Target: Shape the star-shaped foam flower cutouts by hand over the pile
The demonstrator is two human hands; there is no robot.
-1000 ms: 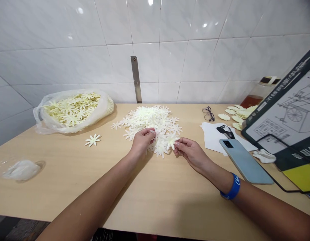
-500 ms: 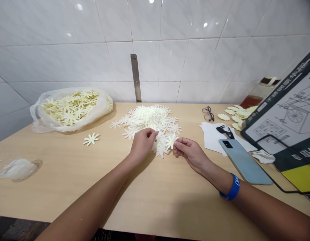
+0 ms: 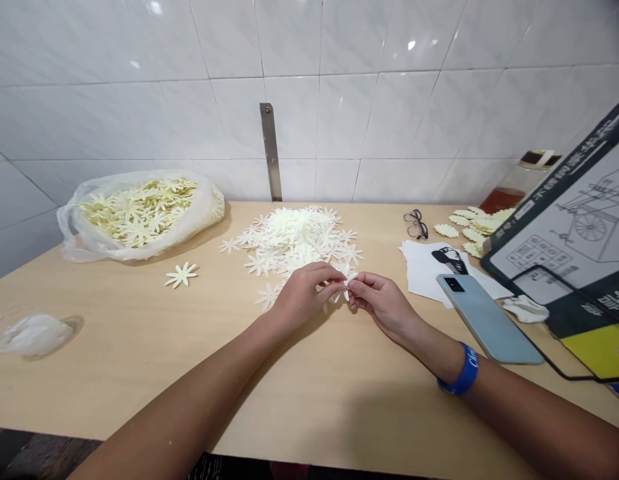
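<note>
The right hand (image 3: 383,305) is pinching a flower-shaped cut-out (image 3: 347,273) between thumb and forefinger, no gap showing at the tips; the piece is sitting at the near right edge of the heap of cut-outs (image 3: 299,237), just left of the right fingertips and between both hands; the left hand (image 3: 305,293) is reaching across the heap's near edge, thumb and forefinger bowing apart and converging at the piece; whether they are gripping it cannot be told. The piece's petals are radiating, so no long axis is showing; fingers are partly covering it.

The heap is presenting pale, matt, thin pieces with narrow, rounded petals; left of the heap, a translucent, creased plastic bag (image 3: 207,210) is holding yellower pieces of like shape, and one loose cut-out (image 3: 181,275) is lying flat; right of the heap, a smooth, pale-blue smartphone (image 3: 482,319) is resting partly over white paper (image 3: 417,263).
</note>
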